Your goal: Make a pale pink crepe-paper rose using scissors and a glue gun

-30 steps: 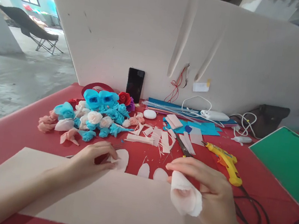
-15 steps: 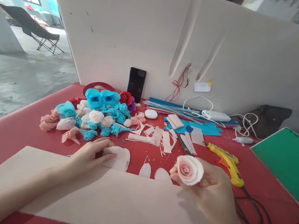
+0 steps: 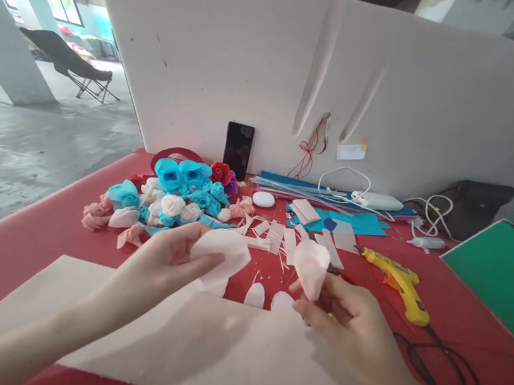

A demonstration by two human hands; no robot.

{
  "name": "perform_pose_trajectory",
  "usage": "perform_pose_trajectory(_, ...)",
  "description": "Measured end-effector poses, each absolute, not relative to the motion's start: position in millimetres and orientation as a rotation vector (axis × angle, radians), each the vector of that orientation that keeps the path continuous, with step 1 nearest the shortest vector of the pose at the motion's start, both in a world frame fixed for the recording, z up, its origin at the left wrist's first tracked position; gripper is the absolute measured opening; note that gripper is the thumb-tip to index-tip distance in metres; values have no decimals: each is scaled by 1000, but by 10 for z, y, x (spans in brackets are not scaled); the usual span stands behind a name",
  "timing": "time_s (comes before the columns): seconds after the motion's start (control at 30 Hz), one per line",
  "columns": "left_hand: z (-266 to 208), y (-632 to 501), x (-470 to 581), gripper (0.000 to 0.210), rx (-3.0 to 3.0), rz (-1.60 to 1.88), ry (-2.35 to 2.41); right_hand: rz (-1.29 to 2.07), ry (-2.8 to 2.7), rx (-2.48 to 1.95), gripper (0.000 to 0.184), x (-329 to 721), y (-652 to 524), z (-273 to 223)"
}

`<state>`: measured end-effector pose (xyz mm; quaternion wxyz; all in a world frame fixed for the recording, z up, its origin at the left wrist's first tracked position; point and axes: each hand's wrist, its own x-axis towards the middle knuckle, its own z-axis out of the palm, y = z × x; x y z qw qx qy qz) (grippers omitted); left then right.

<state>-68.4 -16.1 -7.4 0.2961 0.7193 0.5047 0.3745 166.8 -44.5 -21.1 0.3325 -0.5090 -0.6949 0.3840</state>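
Observation:
My left hand (image 3: pixel 183 258) pinches a pale pink paper petal (image 3: pixel 224 255) between thumb and fingers, lifted off the work surface. In my right hand (image 3: pixel 340 309) is a pale pink paper rose (image 3: pixel 311 265), held at its narrow base and now seen from the side. Between the hands, two small cut petals, a narrow one (image 3: pixel 255 295) and a wider one (image 3: pixel 282 302), lie at the far edge of a pale board (image 3: pixel 235 349). Another white petal piece (image 3: pixel 212 287) shows partly below the lifted one. Pale paper scraps (image 3: pixel 275 236) are scattered beyond.
A heap of blue, white and pink paper flowers (image 3: pixel 175 197) sits at the left. To the right lie a yellow glue gun (image 3: pixel 397 285) with a black cord and a green board (image 3: pixel 503 278). A black phone (image 3: pixel 238 150) leans against the white panel (image 3: pixel 228 55).
My left hand has raised a petal from the table and moved rightward. My right hand has tilted the rose upright, so its side shows instead of its spiral centre. The view has shifted slightly.

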Motion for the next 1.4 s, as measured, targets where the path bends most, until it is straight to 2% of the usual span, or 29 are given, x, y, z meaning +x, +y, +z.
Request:
perform_pose_trajectory(0.3, 397, -120, -100, 17, 1512, 896, 989, 675, -2016, -1179, 16, 1674, -547, -61)
perform_pose_trajectory(0.53, 352, -197, 43, 11, 1390, 828, 848, 463, -1948, -1206, 16, 1697, -545, -104)
perform_pose_trajectory(0.67, 354, -219, 55, 4, 1415, 793, 836, 474, -1959, -1228, 14, 1707, -545, -95)
perform_pose_trajectory(0.83, 314, -247, 46, 22, 1568, 757, 816, 414, -1941, -1198, 20, 1717, -522, -77)
perform_pose_trajectory(0.93, 272, -265, 47, 17, 1696, 776, 885, 291, -1924, -1197, 27, 1719, -518, -51)
perform_pose_trajectory(1.03, 264, -276, 54, 6, 1748, 770, 923, 297, -1938, -1182, 23, 1717, -514, -28)
perform_pose_trajectory(1.17, 289, -287, 51, 9, 1775, 668, 1008, 310, -1942, -1116, 13, 1720, -507, -30)
perform_pose_trajectory(1.4, 276, -278, 35, 14, 1732, 705, 991, 317, -1925, -1200, 18, 1705, -511, -33)
